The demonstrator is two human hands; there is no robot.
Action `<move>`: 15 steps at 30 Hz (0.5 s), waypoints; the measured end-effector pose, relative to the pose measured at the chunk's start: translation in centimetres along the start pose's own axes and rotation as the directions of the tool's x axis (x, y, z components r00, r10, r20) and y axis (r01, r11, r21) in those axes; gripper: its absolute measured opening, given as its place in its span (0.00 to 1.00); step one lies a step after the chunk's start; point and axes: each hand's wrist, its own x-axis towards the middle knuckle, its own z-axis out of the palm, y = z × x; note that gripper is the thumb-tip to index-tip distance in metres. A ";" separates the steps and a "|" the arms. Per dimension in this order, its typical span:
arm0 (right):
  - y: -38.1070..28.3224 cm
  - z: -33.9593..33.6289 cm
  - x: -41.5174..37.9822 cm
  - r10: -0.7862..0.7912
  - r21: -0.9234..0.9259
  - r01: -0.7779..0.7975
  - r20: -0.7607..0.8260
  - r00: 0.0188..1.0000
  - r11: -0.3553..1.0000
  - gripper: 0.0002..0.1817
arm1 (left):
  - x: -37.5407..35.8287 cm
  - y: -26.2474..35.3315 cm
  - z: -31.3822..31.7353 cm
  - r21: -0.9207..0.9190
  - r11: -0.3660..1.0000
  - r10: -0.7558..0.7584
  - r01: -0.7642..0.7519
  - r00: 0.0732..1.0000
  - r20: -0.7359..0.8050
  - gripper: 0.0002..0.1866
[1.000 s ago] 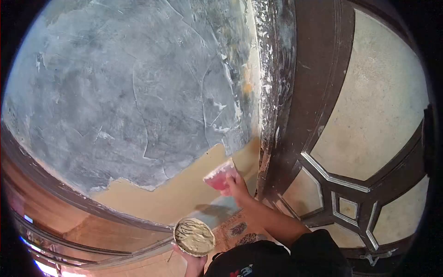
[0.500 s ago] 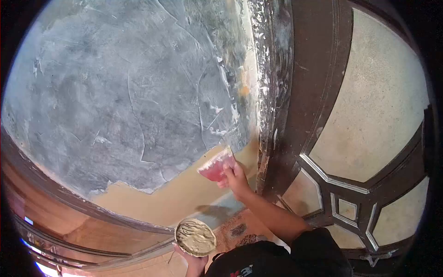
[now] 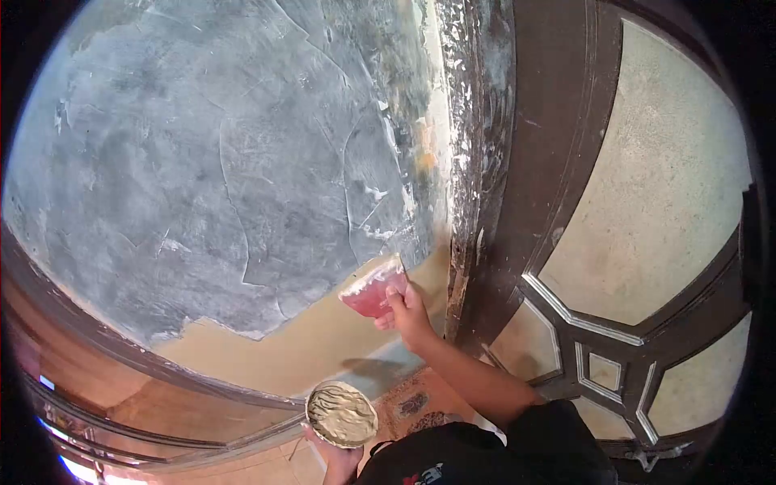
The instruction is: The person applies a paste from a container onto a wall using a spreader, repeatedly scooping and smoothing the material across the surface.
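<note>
My right hand [image 3: 402,311] grips a red putty scraper [image 3: 373,296], thumb on its face. White putty lines the scraper's upper edge, which lies against the wall where grey coating [image 3: 202,162] meets a bare tan strip [image 3: 242,352]. Low in the view, my left hand [image 3: 338,454] supports a round tub [image 3: 342,413] from below, its fingers wrapped partly around the side. Thick beige-grey putty with a ridged surface fills the tub. Part of the left hand is hidden beneath it.
Right of the wall runs a dark door frame [image 3: 550,105] with flaking white paint along its edge. Pale panels [image 3: 647,186] are set in the dark door. A curved wooden ledge [image 3: 137,356] borders the wall at lower left, above tiled floor [image 3: 267,465].
The scraper and my right hand have shifted slightly left and up along the coating's edge. My left hand and the tub stay nearly in place.
</note>
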 end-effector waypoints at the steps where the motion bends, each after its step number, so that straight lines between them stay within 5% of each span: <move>1: 2.7 -1.1 0.4 -0.023 -0.028 0.022 -0.050 0.998 0.999 0.18 | 0.0 0.0 -0.1 -0.006 1.000 -0.007 0.007 1.000 0.014 0.42; 4: 6.5 -3.0 -2.2 0.038 -0.113 -0.054 -0.139 0.990 0.992 0.18 | 0.1 -0.4 -1.1 -0.022 1.000 0.005 -0.006 1.000 -0.030 0.42; 6: 6.6 -3.2 -4.1 0.273 -0.078 -0.286 -0.149 0.951 0.955 0.19 | -0.1 -0.2 -0.3 0.005 1.000 0.016 -0.016 1.000 -0.008 0.42; 11: -0.1 1.8 -2.9 0.018 -0.046 -0.016 0.038 0.999 0.999 0.19 | 0.0 -0.5 -0.9 -0.030 1.000 -0.004 0.004 1.000 0.000 0.42; 15: 1.2 1.1 -1.1 0.112 -0.131 -0.097 0.105 0.988 0.987 0.20 | 0.1 -0.7 -1.7 -0.053 0.996 -0.075 0.072 0.996 -0.046 0.45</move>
